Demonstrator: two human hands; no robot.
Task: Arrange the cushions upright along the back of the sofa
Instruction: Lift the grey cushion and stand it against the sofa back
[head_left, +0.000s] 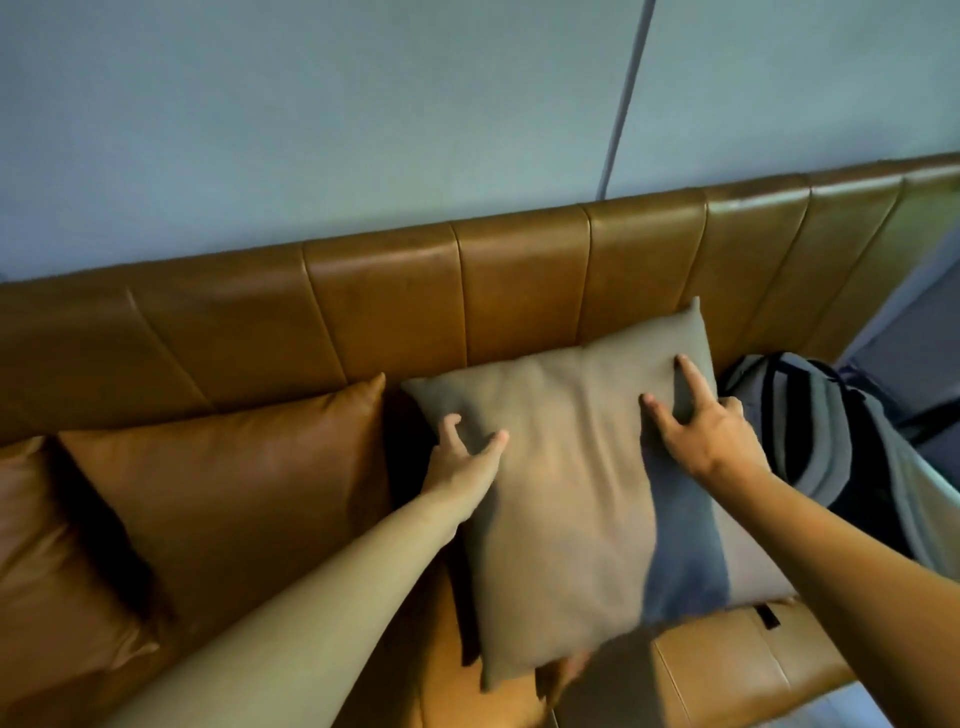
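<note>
A grey-beige fabric cushion (571, 488) leans upright against the tan leather sofa back (519, 291). My left hand (462, 457) lies on the cushion's left edge, fingers spread. My right hand (696, 421) presses flat on its upper right part, fingers apart. Neither hand grips the cushion. To its left a tan leather cushion (234, 499) stands upright against the sofa back. Another leather cushion (41, 561) shows at the far left, partly cut off by the frame.
A grey backpack (810, 431) sits on the sofa just right of the grey cushion. The sofa seat (727, 670) shows below the cushion. A pale blue wall (363, 130) rises behind the sofa, with a thin cable (623, 98) running down it.
</note>
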